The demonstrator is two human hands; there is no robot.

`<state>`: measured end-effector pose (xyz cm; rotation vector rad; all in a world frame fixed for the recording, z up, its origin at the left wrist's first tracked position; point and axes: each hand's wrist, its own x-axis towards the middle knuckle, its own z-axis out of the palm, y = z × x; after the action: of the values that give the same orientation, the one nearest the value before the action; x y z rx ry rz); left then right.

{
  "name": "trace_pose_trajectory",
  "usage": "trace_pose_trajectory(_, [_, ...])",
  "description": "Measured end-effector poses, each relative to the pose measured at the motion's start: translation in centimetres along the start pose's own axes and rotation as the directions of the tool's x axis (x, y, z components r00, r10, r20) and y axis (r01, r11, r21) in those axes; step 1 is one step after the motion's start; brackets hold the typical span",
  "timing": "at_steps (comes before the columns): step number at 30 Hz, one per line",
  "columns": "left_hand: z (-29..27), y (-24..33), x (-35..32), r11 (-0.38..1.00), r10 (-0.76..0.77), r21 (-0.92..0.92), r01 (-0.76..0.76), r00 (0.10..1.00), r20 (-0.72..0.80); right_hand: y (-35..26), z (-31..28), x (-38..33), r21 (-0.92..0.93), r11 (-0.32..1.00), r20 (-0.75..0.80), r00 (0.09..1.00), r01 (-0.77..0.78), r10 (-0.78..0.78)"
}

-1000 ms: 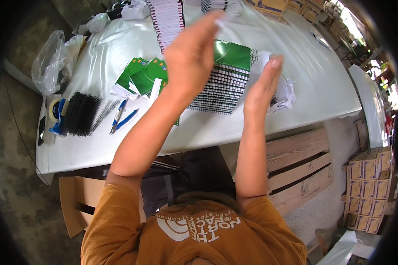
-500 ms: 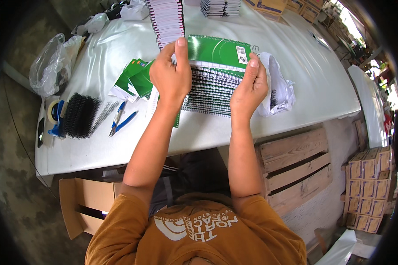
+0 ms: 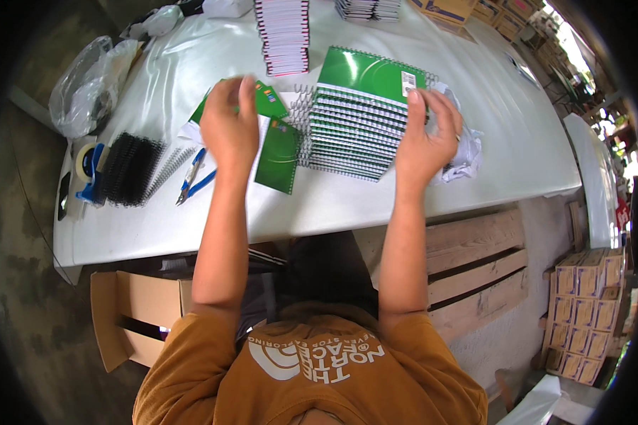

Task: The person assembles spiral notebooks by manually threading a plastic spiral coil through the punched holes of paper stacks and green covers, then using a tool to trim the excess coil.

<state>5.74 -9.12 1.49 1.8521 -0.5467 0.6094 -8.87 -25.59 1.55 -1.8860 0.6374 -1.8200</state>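
A tall, fanned stack of green spiral notebooks (image 3: pixel 358 131) lies mid-table, its metal coils showing along the edges. My right hand (image 3: pixel 432 138) is at the stack's right edge, thumb up and fingers loosely curved apart; whether it touches the notebooks is unclear. My left hand (image 3: pixel 230 127) hovers over the loose green covers (image 3: pixel 268 103) and white sheets, fingers bent, thumb apart, with nothing visible in it. Another green notebook cover (image 3: pixel 277 156) lies between the left hand and the stack. Loose metal coils (image 3: pixel 303 113) stick out beside the stack.
Blue-handled cutting pliers (image 3: pixel 200 185), black spiral coils (image 3: pixel 129 170) and a blue tape dispenser (image 3: pixel 92 173) lie at left. A column of bound books (image 3: pixel 283 35) stands behind. A white plastic bag (image 3: pixel 464 152) sits right. Wooden pallet (image 3: pixel 475 262) and cartons (image 3: pixel 581 312) are beyond the table edge.
My left hand has moved left, away from the notebook stack. My right hand has shifted right and slightly down. More of the stack and a green cover are now uncovered.
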Motion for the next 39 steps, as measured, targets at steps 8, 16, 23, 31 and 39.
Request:
trace_pose_trajectory(8, [-1.8, -5.7, -7.2, 0.832, -0.393, 0.539, 0.130, 0.824, 0.409, -4.1, -0.4, -7.1, 0.186, 0.967, 0.005, 0.984, 0.176, -0.180])
trace_pose_trajectory(16, [-1.9, -8.0, -6.1, 0.801, -0.548, 0.059, 0.595, 0.692, 0.470, -3.9, -0.4, -16.6, 0.112, 0.993, 0.801, 0.594, -0.038, -0.067])
trace_pose_trajectory(23, [-2.9, -6.0, -5.4, 0.817, -0.559, 0.476, 0.325, 0.652, 0.513, -3.6, -0.9, -17.3, 0.078, 0.973, 0.895, 0.415, 0.217, -0.164])
trace_pose_trajectory(31, [-5.9, -7.6, -6.5, 0.803, -0.568, 0.401, 0.441, 0.769, 0.293, -3.7, -2.1, -17.4, 0.062, 0.992, 0.893, 0.439, 0.108, -0.103])
trace_pose_trajectory(39, [-6.1, -6.3, -9.4, 0.812, -0.582, 0.262, 0.521, 0.705, 0.404, -4.2, -2.0, -18.1, -0.050, 0.994, 0.846, 0.534, 0.096, -0.009])
